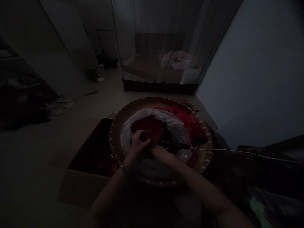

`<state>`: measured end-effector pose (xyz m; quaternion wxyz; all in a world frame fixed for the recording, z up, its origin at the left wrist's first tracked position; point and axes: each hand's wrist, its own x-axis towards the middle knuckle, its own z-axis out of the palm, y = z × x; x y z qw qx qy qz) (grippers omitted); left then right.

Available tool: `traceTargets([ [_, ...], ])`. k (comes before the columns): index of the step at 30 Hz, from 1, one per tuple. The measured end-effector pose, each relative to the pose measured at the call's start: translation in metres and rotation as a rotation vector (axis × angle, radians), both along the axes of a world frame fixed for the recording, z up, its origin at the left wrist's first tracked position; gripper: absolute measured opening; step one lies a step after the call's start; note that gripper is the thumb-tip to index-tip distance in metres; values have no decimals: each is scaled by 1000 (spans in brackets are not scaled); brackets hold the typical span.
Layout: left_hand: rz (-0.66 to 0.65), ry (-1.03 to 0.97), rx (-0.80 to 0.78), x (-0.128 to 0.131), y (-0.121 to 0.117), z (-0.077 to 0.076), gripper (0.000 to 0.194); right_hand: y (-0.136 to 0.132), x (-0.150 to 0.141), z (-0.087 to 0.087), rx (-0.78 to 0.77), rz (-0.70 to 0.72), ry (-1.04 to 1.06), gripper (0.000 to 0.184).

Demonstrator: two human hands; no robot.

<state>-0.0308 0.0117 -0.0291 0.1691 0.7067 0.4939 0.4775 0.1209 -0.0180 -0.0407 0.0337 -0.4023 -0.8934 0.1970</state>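
Note:
In dim light a round woven basket tray (206, 155) lies on the floor in front of me. On it sits a clear plastic bag (177, 126) holding red pieces (149, 125). More red pieces (187, 118) lie on the tray's far right side. My left hand (137, 144), with a bangle on the wrist, is closed on a red piece at the bag's mouth. My right hand (160, 152) is closed beside it, holding a dark slim tool (177, 145) with a white cord (237, 152) running off to the right.
An open cardboard box (87, 180) with dark red contents stands left of the tray. A bed under a mosquito net (163, 68) fills the back. A pale wall (256, 79) rises at right. Cloth and clutter (59, 104) lie on the floor at left.

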Motion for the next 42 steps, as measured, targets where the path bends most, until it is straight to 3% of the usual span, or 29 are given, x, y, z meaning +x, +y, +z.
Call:
traceTargets([
  [5, 26, -6, 0, -1, -2, 4, 34, 8, 7, 6, -92, -107, 139, 42],
  [11, 93, -82, -20, -2, 0, -1, 37, 21, 26, 13, -259, -386, 652, 35],
  [13, 103, -89, -27, -2, 1, -3, 37, 22, 30, 13, -383, -507, 861, 29],
  [16, 99, -80, -51, -2, 0, -3, 38, 22, 32, 13, -715, -633, 1195, 33],
  [18, 85, -74, -58, -3, 0, -3, 38, 22, 33, 15, -914, -646, 1354, 37],
  [20, 67, -71, -49, -3, -1, -2, 38, 22, 35, 19, -996, -637, 1453, 36],
  [23, 46, -65, -24, -3, -2, -2, 37, 23, 40, 26, -975, -610, 1496, 31],
  [29, -17, -18, -7, -2, -4, 0, 37, 26, 56, 57, -739, -554, 1332, 50],
  [34, -64, -21, 5, 0, -4, -3, 40, 29, 49, 81, -644, -461, 1334, 50],
  [39, -79, -29, 2, 1, -4, -7, 42, 34, 28, 84, -562, -476, 1261, 47],
  [42, -77, -31, -4, 0, -3, -9, 44, 36, 22, 85, -423, -484, 1144, 43],
])
